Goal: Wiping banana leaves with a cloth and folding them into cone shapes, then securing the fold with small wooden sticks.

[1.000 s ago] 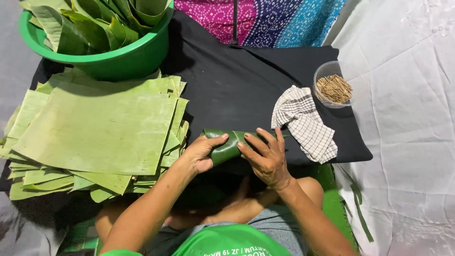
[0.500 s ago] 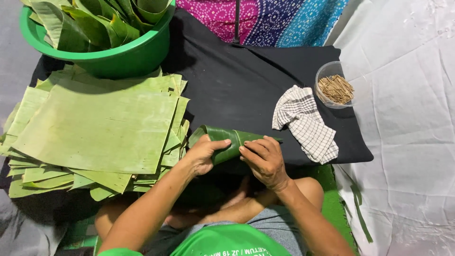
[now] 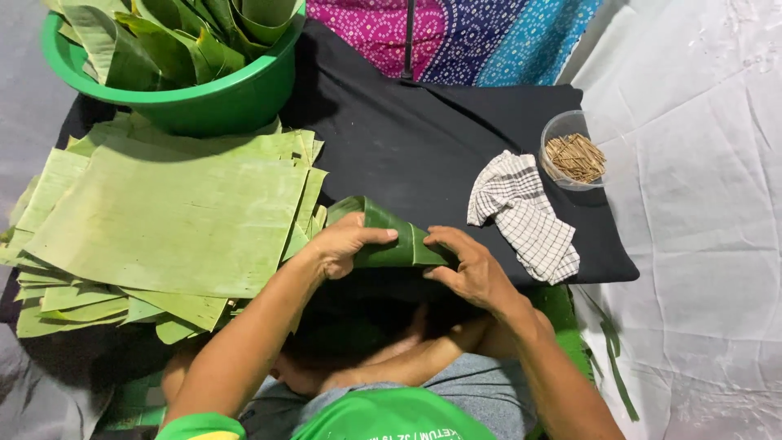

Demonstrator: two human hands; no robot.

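- The person sat cross-legged at the bottom edge of the view, grey shorts and a green shirt hem showing, both forearms reaching forward over the knees.
- The left hand gripped the left end of a folded leaf, thumb laid across the top, fingers curled beneath and closed on it.
- The right hand pinched the right end of the same leaf, fingertips pressed together on the fold and the palm arched above it.
- The leaf was dark green, rolled into a cone-like wedge, its open wider end pointing up and left, and it sat at the near edge of the black cloth, between the two hands.
- Just left of the left hand lay a stack of flat, pale green leaf sheets, fanned out and overlapping, its right edge touching the folded leaf's side.
- Right of the right hand, near but apart from it, a checked rag lay crumpled on the black cloth.
- Beyond the rag, at the cloth's right edge, stood a clear cup holding thin brown sticks.
- At the far left a green tub held curled leaves, its base overlapping the top of the stack.
- Farthest off, a patterned pink and blue fabric ran along the top, with white sheeting covering the right side.
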